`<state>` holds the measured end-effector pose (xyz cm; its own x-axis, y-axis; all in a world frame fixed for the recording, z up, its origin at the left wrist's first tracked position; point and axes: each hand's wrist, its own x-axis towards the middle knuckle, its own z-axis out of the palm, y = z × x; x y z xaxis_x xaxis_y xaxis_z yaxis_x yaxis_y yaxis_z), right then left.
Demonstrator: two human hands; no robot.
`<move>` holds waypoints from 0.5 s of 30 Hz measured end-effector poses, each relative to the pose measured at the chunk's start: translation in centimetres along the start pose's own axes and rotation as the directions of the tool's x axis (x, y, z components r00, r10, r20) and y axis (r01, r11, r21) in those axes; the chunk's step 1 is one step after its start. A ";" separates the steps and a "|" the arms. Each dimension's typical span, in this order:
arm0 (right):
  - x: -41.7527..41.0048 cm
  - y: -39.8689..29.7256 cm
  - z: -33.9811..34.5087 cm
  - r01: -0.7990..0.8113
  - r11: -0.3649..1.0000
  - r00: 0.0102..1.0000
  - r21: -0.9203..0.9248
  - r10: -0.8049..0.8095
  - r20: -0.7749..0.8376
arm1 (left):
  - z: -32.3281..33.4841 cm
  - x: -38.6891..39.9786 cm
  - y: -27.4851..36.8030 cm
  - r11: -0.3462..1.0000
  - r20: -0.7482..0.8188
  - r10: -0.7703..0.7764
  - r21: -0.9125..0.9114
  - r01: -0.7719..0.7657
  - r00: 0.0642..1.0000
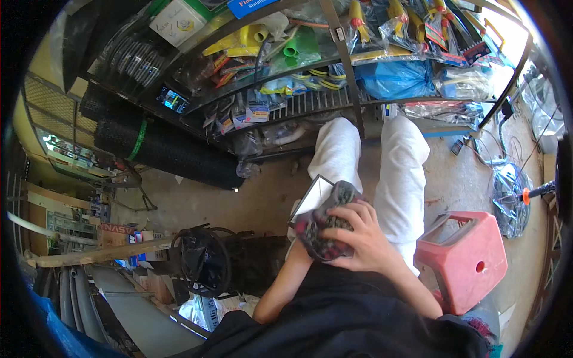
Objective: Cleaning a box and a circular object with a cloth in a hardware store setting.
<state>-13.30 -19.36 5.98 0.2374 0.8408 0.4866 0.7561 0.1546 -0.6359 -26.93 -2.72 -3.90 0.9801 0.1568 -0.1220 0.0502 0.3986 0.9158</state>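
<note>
My right hand [358,237] lies over a bunched dark patterned cloth [338,197], its fingers bent and gripping the fabric. Partly under that cloth is a thin, dark-framed rectangular panel [313,197] with a pale, shiny face, possibly a small mirror. It is tilted above my left thigh. My left forearm [286,279] reaches up to the cloth's lower left side. The left hand itself is hidden behind the cloth, so its hold cannot be made out. Both arms are close in front of my black shirt, over my light grey trousers [403,179].
A metal shelf rack [353,89] with bagged tools and packets stands before my knees. On the left lies a black mesh roll [170,152] with a green tie. A pink plastic stool [474,264] is at my right, near a plastic-wrapped coil [510,197].
</note>
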 end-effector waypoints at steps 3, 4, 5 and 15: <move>-1.0 0.2 0.4 0.151 0.967 0.965 0.206 -0.189 0.179 | 0.4 -0.1 -0.4 0.988 -0.057 -0.021 -0.155 0.012 0.998; -1.0 0.5 1.0 0.220 0.951 0.942 0.216 -0.265 0.206 | 0.6 0.0 -0.6 0.979 -0.072 -0.031 -0.205 0.015 0.997; -0.7 0.9 1.3 0.215 0.953 0.943 0.214 -0.259 0.207 | 0.7 0.1 -0.7 0.967 -0.087 -0.041 -0.255 0.018 0.995; 4.3 3.5 3.0 -0.211 0.977 0.899 -0.012 0.189 -0.395 | 0.1 1.2 -0.2 0.597 0.221 0.146 -0.797 0.092 0.964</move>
<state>-11.42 -13.63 4.10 0.5971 0.5800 0.5541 0.6966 -0.0324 -0.7168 -25.77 -2.71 -4.14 0.9949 0.0103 0.1008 -0.0334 0.9725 0.2306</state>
